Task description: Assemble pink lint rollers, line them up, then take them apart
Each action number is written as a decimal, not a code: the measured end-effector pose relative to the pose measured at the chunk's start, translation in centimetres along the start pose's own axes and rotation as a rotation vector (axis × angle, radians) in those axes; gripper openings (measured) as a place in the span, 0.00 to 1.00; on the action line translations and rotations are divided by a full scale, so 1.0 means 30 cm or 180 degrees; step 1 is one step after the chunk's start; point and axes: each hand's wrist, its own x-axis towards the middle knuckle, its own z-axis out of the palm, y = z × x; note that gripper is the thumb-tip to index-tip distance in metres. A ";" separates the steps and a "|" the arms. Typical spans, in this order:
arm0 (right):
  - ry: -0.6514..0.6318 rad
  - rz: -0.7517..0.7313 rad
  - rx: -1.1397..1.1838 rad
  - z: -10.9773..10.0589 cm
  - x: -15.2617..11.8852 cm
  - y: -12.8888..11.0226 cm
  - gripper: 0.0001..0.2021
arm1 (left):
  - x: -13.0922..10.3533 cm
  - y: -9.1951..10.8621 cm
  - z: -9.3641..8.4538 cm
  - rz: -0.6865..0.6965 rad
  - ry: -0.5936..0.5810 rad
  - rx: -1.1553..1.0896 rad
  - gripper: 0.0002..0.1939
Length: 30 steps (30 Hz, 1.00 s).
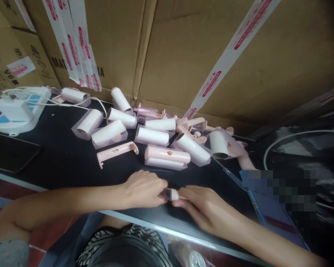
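Near the front edge of the black table (64, 157), my left hand (146, 189) is closed round a small pinkish part (172, 194), mostly hidden by the fingers. From the other side, my right hand (202, 204) pinches the same part between thumb and fingers. Just beyond the hands lies a pink roller case (168, 155) with a white roll under it. To its left is a loose pink bracket (118, 151). Behind them are several white rolls (153, 136) in translucent cases, with more pink pieces (190, 131) among them.
A white power strip (35, 107) with a charger and cables lies at the left, above a dark phone (12, 152). Large taped cardboard boxes (169, 55) stand along the back. Black plastic bags (303, 155) and a blue-edged packet (278, 211) are at the right.
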 end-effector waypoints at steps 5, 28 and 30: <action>-0.0081 0.0043 0.0147 -0.033 0.009 -0.005 0.17 | -0.001 -0.001 -0.003 -0.0009 0.0061 -0.0134 0.13; 0.2795 -0.0663 0.3947 -0.191 0.286 0.065 0.06 | 0.107 -0.095 -0.118 0.0092 0.1318 -0.1067 0.27; 0.2818 -0.0796 0.3947 -0.162 0.310 0.058 0.06 | 0.120 -0.096 -0.085 -0.0074 0.1388 -0.1537 0.27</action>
